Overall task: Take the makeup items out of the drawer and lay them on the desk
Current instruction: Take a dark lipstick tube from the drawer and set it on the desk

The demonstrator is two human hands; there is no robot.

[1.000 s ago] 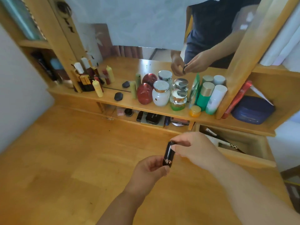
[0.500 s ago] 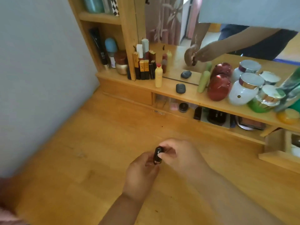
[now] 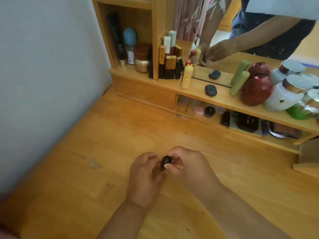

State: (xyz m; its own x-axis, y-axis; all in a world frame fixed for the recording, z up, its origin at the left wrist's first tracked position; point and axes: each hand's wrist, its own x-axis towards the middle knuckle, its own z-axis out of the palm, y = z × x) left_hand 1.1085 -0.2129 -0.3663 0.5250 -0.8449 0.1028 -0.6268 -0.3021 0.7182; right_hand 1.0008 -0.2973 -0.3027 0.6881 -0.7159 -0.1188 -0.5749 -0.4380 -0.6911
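Pinching a small dark tube [image 3: 165, 162] between them, the left hand [image 3: 144, 178] and right hand [image 3: 188, 167] hold it just above the desk [image 3: 86, 187]. It looks light, stiff and glossy, probably slippery; holding its sides seems safest.

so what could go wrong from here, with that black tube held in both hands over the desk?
1. The tube is pinched only by fingertips of the left hand and right hand, above the desk; a loose grip could drop it, and a round tube may roll.
2. If laid far back, it could knock the yellow bottle or the lipsticks standing on the shelf.
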